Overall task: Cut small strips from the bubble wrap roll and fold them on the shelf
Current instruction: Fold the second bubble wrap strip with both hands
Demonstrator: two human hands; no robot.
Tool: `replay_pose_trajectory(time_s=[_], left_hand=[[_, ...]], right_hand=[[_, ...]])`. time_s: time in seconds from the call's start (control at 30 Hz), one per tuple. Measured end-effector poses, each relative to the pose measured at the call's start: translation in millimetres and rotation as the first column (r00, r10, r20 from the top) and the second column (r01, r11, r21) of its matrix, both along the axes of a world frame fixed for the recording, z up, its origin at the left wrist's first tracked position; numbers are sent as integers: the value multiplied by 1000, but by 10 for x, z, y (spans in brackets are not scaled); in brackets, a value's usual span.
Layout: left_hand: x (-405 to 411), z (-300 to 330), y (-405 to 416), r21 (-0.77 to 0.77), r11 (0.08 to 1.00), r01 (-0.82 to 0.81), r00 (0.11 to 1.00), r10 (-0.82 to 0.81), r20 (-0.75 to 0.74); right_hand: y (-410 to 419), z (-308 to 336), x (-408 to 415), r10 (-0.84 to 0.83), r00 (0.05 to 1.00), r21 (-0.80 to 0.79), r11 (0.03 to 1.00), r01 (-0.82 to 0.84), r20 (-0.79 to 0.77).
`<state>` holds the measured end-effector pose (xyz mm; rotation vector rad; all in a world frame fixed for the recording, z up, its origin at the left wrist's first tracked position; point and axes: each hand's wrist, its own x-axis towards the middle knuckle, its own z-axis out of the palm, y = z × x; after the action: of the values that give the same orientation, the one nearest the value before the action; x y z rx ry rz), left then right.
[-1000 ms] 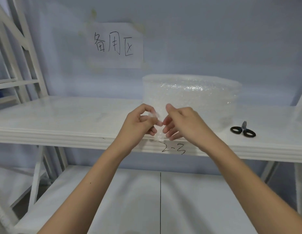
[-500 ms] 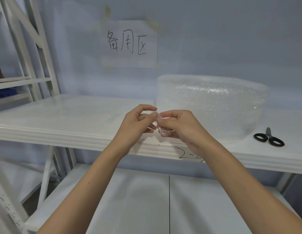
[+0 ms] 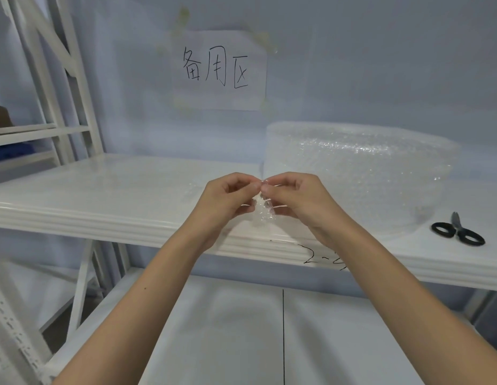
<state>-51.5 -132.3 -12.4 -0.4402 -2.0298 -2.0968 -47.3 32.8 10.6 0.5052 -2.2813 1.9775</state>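
A small clear bubble wrap strip [image 3: 262, 208] is pinched between my left hand [image 3: 228, 198] and my right hand [image 3: 293, 197], just above the front edge of the white shelf [image 3: 117, 195]. Fingertips of both hands meet at the strip's top, and its lower part hangs down between them. The big bubble wrap roll [image 3: 361, 173] lies flat on the shelf right behind my right hand. Black-handled scissors [image 3: 458, 232] rest on the shelf to the right of the roll, untouched.
A paper sign [image 3: 218, 69] with handwriting is taped to the wall above the shelf. A lower white shelf [image 3: 214, 329] runs under my forearms. White rack uprights [image 3: 61, 79] stand at the left, beside another shelving unit holding dark items.
The view has shifted left, so the roll and scissors sit further right. My hands stayed together on the strip, fingertips now pinching its top with the strip hanging lower.
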Motion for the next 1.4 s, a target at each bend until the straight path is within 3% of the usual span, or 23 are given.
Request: replay_pose_trajectory(time_s=[0.37,0.77,1.17,1.4], left_hand=[[-2,-14,-48,115,992,47,995,-56,78],[-6,-72,-171,25,1000,-14,998,12,67],[70,-48,-165,35,999,-14,998,11,66],[73,-44,-176,26,999,-38,999,37,39]], right_hand=[[-89,26,-98,-29,999,-67,997,28,-26],[-179,70,-182,-44,999,-73,996,42,-28],[-229,43,-189,-82,992,-65,995,76,-98],[-207,65,-140,-1,1000,-96,995,-2,-32]])
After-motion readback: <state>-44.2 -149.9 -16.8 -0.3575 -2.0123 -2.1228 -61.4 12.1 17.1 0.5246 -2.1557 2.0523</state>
